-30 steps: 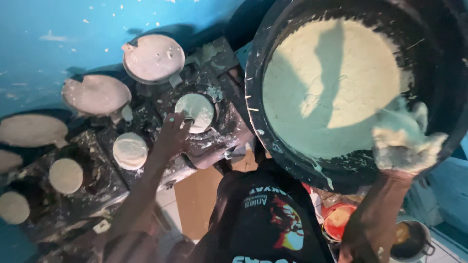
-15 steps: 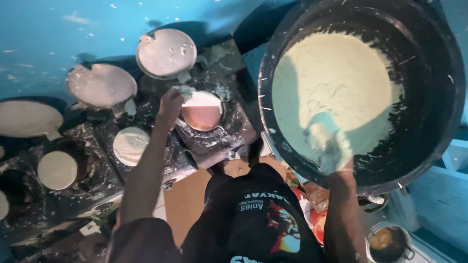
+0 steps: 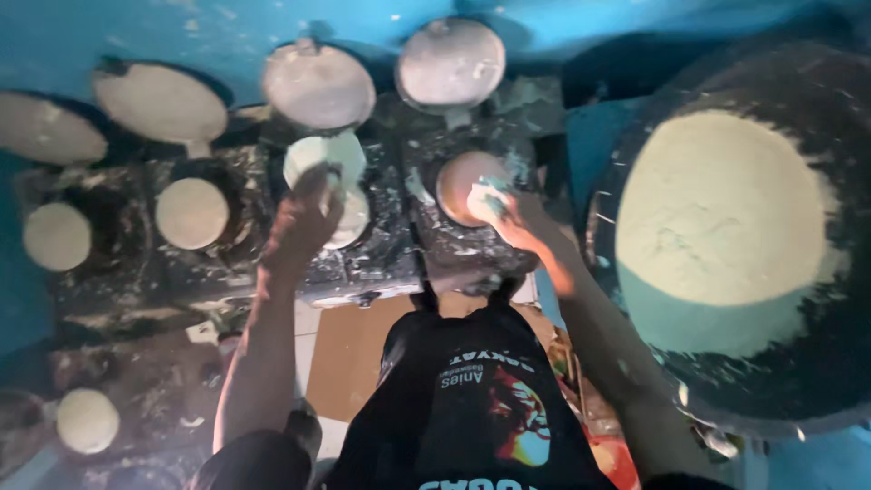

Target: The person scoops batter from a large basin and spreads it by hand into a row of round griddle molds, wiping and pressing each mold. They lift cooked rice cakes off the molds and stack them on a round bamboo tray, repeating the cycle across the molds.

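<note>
The lump of pale batter [image 3: 484, 201], soft, wet and slippery, sits cupped in the right hand [image 3: 510, 220] over a small round mould [image 3: 468, 184], best scooped from beneath, while the left hand [image 3: 304, 220] closes its grip on a mould lid [image 3: 324, 160].

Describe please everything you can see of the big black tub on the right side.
The big black tub is round and wide, and looks like dark plastic, though the blur leaves this unsure. Pale cream batter fills most of it in a broad, slightly uneven disc; pale smears and splashes streak the dark inner wall. It stands at the right, beside the stove block, with its far edge cut off by the picture. Neither hand touches it; the right hand is over a small round pan to its left.
</note>
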`<state>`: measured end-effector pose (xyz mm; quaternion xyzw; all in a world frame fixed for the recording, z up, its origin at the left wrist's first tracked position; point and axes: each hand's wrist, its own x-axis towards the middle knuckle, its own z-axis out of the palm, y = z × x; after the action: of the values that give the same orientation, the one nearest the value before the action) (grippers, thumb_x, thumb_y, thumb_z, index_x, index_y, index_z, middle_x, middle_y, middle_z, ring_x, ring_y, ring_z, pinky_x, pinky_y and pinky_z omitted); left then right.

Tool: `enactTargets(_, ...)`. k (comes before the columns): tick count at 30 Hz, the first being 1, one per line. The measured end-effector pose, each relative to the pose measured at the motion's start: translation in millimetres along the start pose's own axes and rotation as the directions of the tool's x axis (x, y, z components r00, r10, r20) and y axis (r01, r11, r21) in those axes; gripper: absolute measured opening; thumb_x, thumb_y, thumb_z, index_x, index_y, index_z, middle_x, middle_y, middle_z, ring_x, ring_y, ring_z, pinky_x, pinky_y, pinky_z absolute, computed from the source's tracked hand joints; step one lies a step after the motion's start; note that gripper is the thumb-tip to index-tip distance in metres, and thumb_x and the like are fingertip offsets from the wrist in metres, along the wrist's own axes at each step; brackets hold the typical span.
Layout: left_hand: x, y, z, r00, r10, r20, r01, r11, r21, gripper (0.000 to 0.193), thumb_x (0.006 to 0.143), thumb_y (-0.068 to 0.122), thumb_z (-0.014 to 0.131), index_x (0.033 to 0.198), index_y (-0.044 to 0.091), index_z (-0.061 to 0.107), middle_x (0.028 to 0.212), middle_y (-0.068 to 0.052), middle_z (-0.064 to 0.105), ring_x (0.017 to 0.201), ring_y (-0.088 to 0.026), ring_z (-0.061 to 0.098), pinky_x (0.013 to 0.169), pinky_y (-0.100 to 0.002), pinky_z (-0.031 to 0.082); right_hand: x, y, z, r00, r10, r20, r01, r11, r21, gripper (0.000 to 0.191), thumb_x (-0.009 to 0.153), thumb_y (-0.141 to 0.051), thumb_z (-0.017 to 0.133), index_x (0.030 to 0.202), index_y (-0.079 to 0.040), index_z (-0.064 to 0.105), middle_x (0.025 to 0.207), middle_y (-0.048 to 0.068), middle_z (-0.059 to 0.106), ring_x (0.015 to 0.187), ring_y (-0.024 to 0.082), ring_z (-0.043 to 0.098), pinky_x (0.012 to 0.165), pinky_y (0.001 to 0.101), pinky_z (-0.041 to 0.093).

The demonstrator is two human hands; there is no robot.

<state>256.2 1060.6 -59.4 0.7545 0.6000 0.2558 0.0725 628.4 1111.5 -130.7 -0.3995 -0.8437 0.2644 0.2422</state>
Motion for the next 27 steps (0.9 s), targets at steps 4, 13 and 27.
enactTargets(4,-50,-1,11,0.985,-0.126,0.121,0.122,0.992,0.038,0.032,0.092,0.01,0.062,0.122,0.0,0.067,0.142,-0.023,0.053,0.129,-0.045,0.055,0.102,-0.05,0.051,25,-17,55,0.976,0.021,-0.218,-0.129,0.859,-0.496,0.039,0.103,-0.035,0.073,0.124,-0.003,0.064,0.118,0.021,0.066,0.104,0.045,0.066,0.09,0.0552,0.054)
enactTargets(13,-85,-16,15,0.972,-0.211,0.105,0.228,0.957,-0.18,0.035,0.095,0.011,0.061,0.126,-0.005,0.064,0.149,-0.029,0.047,0.138,-0.045,0.05,0.114,-0.05,0.045,55,-39,49,0.971,0.19,-0.147,-0.239,0.833,-0.499,0.031,0.096,-0.029,0.067,0.116,-0.005,0.069,0.12,0.02,0.067,0.106,0.042,0.065,0.088,0.055,0.054)
enactTargets(27,-59,-11,34,0.89,-0.421,0.176,0.428,0.904,0.0,0.046,0.088,0.04,0.067,0.121,0.007,0.07,0.149,-0.017,0.049,0.137,-0.04,0.049,0.116,-0.06,0.03,29,-12,36,0.906,0.396,0.153,-0.198,0.712,-0.674,0.025,0.095,-0.025,0.06,0.1,-0.006,0.075,0.111,0.018,0.07,0.103,0.038,0.066,0.081,0.0526,0.057)
